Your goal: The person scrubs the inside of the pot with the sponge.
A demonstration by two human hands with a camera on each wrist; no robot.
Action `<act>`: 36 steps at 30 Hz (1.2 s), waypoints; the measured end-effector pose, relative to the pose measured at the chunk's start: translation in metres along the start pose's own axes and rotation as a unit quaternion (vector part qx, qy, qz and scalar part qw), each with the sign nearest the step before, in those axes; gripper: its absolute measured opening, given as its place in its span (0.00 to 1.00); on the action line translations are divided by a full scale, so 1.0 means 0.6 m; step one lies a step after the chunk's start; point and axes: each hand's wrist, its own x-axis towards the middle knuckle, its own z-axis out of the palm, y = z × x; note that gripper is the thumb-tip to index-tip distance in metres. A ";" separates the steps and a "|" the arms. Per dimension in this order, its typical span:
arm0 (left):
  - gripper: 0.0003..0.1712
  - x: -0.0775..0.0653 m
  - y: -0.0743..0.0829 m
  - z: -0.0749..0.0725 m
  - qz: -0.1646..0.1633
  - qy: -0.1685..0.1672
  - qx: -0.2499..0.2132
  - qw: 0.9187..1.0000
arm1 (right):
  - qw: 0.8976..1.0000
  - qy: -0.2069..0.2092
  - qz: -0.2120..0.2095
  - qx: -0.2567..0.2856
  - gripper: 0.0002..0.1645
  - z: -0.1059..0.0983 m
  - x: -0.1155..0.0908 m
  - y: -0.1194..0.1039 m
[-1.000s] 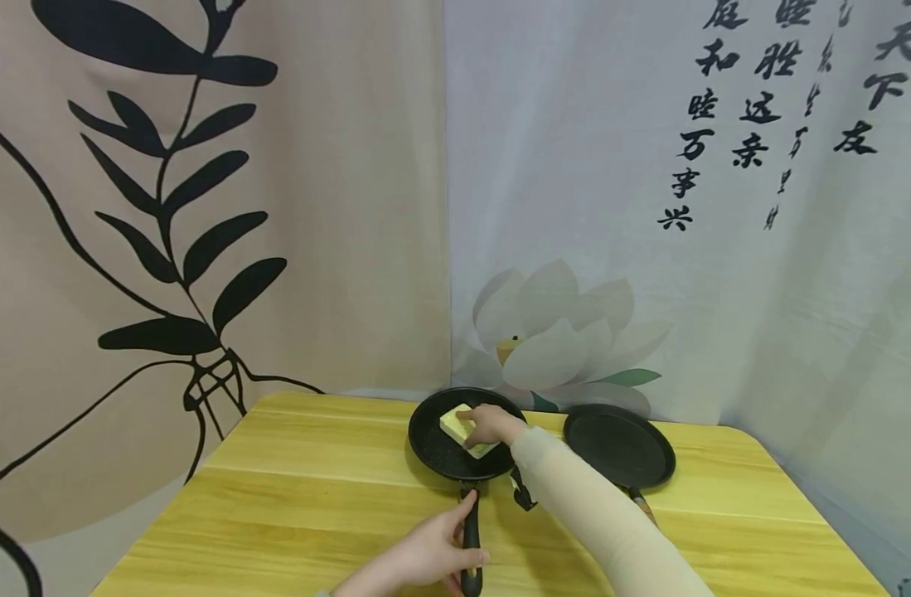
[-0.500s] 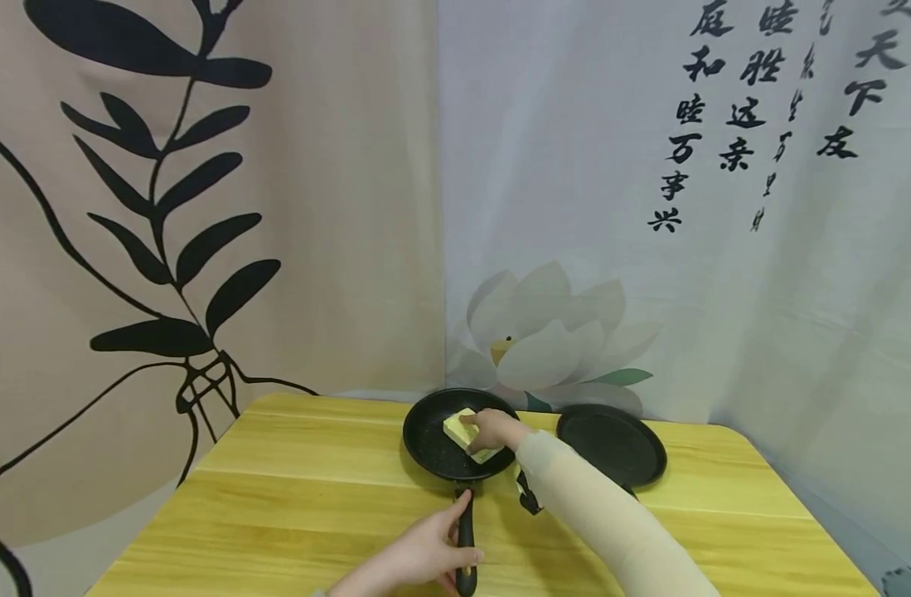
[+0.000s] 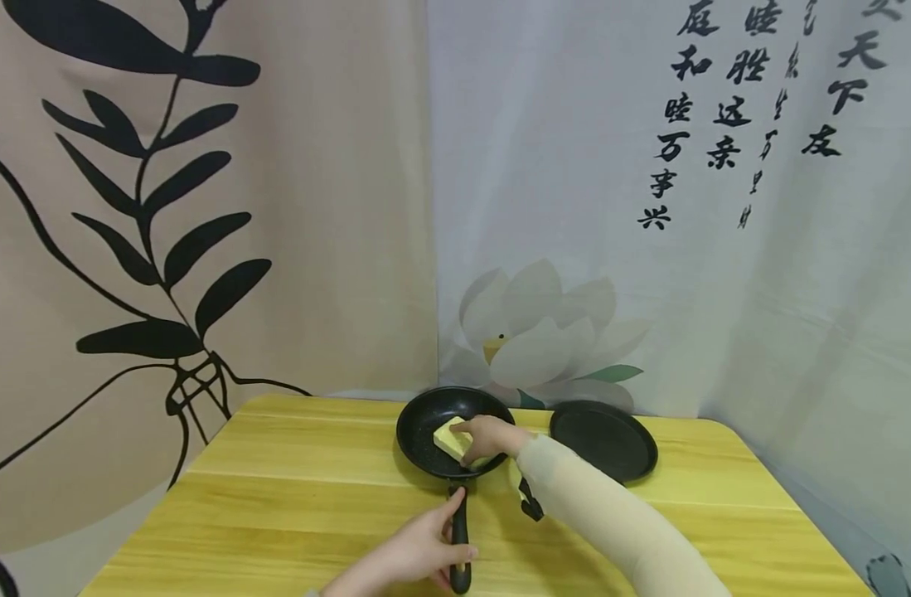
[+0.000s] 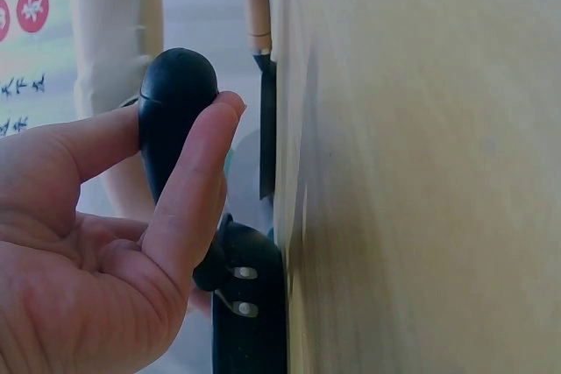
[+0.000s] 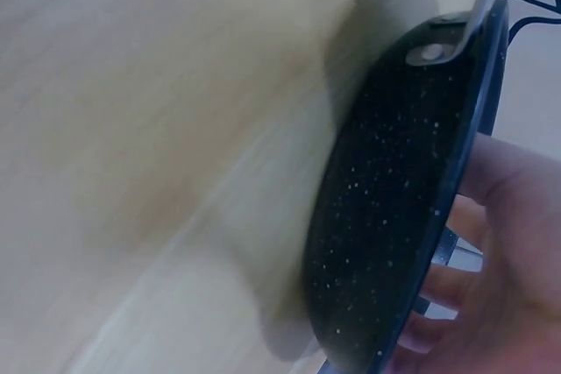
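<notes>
A black frying pan (image 3: pixel 418 435) stands on the table with its handle (image 3: pixel 459 531) toward me. My left hand (image 3: pixel 425 543) holds that handle between thumb and fingers, as the left wrist view shows with the handle's rounded end (image 4: pixel 178 85). Inside the pan, my right hand (image 3: pixel 492 437) grips a pale yellow sponge (image 3: pixel 448 438) and presses it on the pan's inner surface. The fingers partly cover the sponge. In the right wrist view, the pan's speckled outer side (image 5: pixel 394 199) hides the sponge, and the right hand (image 5: pixel 517 260) reaches in over the rim.
A flat black pan (image 3: pixel 604 439) lies right of the frying pan; its wooden handle (image 4: pixel 258 6) shows in the left wrist view. A small black and yellow item (image 3: pixel 530 501), kind unclear, lies beside my right sleeve (image 3: pixel 597 506). Behind the wooden table (image 3: pixel 298 497) hangs a printed curtain (image 3: pixel 351 207).
My right hand has shifted with the sponge a little leftward and toward the handle within the pan. The left hand keeps its hold. The whole view has turned slightly right.
</notes>
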 end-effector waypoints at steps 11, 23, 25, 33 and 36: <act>0.49 0.001 0.002 0.004 0.003 0.006 0.011 1.000 | 0.999 0.024 -0.031 0.032 0.41 -0.004 0.000 0.015; 0.50 0.006 0.010 -0.008 -0.004 0.004 0.022 1.000 | 0.998 0.009 -0.018 0.061 0.41 -0.075 -0.001 0.015; 0.50 0.005 0.008 -0.008 -0.002 0.003 0.023 1.000 | 0.998 0.005 -0.017 0.059 0.41 -0.082 -0.004 0.014; 0.50 0.002 0.004 -0.002 0.001 0.003 0.017 1.000 | 0.997 -0.008 -0.017 0.069 0.40 -0.094 -0.019 0.015; 0.50 0.003 0.004 0.000 0.000 0.003 0.017 1.000 | 0.997 -0.011 -0.017 0.071 0.41 -0.098 -0.022 0.018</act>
